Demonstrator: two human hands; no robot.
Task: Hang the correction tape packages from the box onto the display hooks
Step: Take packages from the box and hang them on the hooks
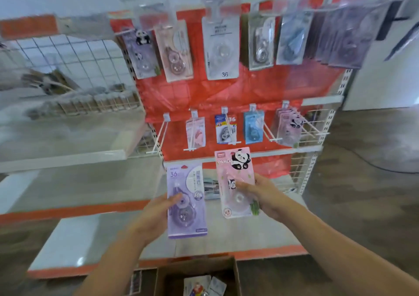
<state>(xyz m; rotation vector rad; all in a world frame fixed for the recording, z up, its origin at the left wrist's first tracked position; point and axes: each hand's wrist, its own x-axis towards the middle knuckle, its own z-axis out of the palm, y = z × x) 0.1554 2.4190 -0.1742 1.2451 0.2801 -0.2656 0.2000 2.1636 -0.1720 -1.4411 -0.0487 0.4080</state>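
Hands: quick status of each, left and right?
Left hand: grips the purple package.
Right hand: grips the pink panda package.

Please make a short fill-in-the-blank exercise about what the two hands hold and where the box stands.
1. The left hand holds a package whose colour is ____.
2. The pink package in the right hand shows a cartoon ____.
3. The cardboard box stands at the ____ edge of the picture.

Missing words: purple; panda; bottom

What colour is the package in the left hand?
Purple package, seen in the head view.
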